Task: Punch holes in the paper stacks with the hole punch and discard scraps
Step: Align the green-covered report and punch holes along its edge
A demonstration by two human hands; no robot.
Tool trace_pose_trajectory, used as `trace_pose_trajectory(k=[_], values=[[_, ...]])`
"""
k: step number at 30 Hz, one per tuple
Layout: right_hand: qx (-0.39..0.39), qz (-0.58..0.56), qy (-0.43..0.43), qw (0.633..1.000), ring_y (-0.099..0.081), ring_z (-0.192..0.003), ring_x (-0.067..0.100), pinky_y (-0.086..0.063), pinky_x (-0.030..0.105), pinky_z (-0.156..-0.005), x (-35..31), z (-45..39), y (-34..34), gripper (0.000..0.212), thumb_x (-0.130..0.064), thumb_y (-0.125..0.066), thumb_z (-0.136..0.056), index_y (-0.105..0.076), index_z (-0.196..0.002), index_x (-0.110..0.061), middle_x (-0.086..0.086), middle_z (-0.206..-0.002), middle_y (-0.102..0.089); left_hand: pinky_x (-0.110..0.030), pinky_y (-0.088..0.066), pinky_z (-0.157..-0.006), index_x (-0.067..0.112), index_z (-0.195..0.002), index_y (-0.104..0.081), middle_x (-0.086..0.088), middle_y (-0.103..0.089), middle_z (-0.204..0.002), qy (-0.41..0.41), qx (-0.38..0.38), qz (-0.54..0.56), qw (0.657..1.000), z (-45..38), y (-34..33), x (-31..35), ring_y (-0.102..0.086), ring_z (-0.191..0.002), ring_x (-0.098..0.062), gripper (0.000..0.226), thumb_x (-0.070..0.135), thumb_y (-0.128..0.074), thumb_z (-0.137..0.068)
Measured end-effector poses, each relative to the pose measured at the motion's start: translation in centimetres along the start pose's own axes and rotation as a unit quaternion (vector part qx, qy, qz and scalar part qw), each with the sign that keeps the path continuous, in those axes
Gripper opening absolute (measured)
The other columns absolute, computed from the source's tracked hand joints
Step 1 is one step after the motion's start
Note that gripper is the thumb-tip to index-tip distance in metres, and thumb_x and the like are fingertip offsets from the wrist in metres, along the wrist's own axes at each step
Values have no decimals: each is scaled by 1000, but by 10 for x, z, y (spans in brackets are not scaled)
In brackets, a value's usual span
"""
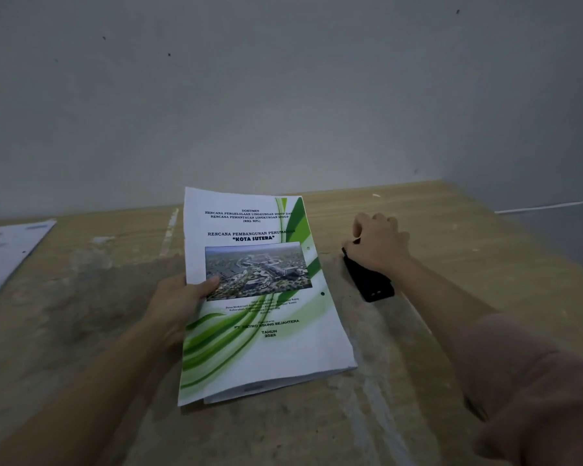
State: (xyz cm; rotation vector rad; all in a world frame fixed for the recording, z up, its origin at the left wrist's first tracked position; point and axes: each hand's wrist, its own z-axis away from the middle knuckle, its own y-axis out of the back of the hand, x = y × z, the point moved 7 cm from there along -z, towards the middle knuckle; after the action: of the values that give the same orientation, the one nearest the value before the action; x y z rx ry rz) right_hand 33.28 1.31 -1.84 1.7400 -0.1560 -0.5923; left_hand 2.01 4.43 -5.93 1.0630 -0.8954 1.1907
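Far left, a loose white printed sheet (5, 250) lies flat on the worn wooden tabletop (91, 317), well apart from the work.

Next, our left hand (179, 306) holds the white-and-green covered paper stack (260, 297) by its left edge: thumb pressed on top of the cover beside the aerial photo, the other fingers hidden under the pages, so we cannot tell how they lie. The stack sits tilted, near edge on the table, far end lifted. Two punched holes show along its right margin, so this stack looks done.

Right of it, just beside the stack's right edge, the black metal hole punch (367, 280) rests on the table. Our right hand (377, 243) lies over its far end, fingers curled down around it; whether it grips or only presses we cannot tell.

Judgement for the step: keep the thumb clamp firm so the pages stay squared, lift the stack clear before moving the punch, and keep the punch level so chads don't spill.
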Motion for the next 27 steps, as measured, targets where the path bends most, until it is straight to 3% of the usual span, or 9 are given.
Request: trace_pose_trajectory(k=[4,7,8,10,12,14,17,22,27], values=[[125,283,161,937,-49,-112,32,-26,48,-94,-36,8,10,36,-39,-65,-75,-63,-99,-12,13,-110,-60,-35,-50,-71,-2,-109,-59,-16,-63,-87,-10,-1,22,1000,2,15,8,-59,-74,-28,30,13,-65,-84],[207,29,216,954,-59,-90,31,-36,43,-83,-63,21,31,20,-25,-63,-77,-66,-85,-6,12,-89,-66,-33,-50,-68,0,-107,-60,-18,-62,-94,-29,-7,43,999,5,24,19,-59,-78,-29,26,12,-63,-84],[134,-163,159,964,-58,-89,29,-41,37,-79,-64,21,32,18,-20,-55,-84,-63,-92,-6,9,-93,-64,-31,-51,-63,0,-103,-60,-19,-62,-94,-38,-10,50,998,6,26,23,-59,-76,-29,22,11,-63,-84],[-95,-449,8,888,-57,-80,24,-44,28,-65,-74,29,6,16,-14,-46,-90,-56,-100,-7,7,-93,-60,-27,-54,-53,1,-96,-61,-17,-63,-88,-50,-9,58,997,5,31,30,-58,-69,-27,16,12,-63,-84],[-223,-546,-60,805,-58,-68,22,-48,28,-56,-84,42,-13,24,-9,-46,-88,-53,-110,-2,9,-89,-59,-32,-54,-60,0,-97,-62,-19,-63,-91,-52,-3,64,997,3,37,33,-59,-71,-28,21,14,-66,-82],[-276,-568,-61,773,-60,-73,25,-52,34,-62,-90,49,-22,33,-1,-47,-88,-50,-121,1,13,-94,-61,-31,-52,-62,3,-85,-62,-20,-63,-90,-53,3,60,997,0,42,36,-57,-69,-27,13,14,-68,-80],[-275,-564,-20,778,-63,-73,20,-56,29,-63,-95,53,-17,24,6,-45,-91,-63,-101,-6,8,-88,-65,-32,-53,-63,3,-86,-62,-20,-63,-94,-41,-29,73,996,-3,47,38,-58,-70,-27,13,11,-68,-79],[-178,-549,9,817,-65,-82,24,-57,37,-75,-108,49,5,25,9,-48,-89,-66,-93,-9,10,-95,-68,-51,-49,-93,6,-92,-66,-19,-67,-103,-81,10,69,994,6,54,60,-64,-95,-35,21,17,-72,-76],[-26,-559,64,826,-64,-80,22,-57,42,-78,-129,48,47,27,8,-47,-90,-66,-87,-12,19,-98,-70,-40,-50,-92,0,-114,-62,-9,-64,-100,-192,61,94,975,23,53,111,-62,-93,-27,35,16,-66,-83]])
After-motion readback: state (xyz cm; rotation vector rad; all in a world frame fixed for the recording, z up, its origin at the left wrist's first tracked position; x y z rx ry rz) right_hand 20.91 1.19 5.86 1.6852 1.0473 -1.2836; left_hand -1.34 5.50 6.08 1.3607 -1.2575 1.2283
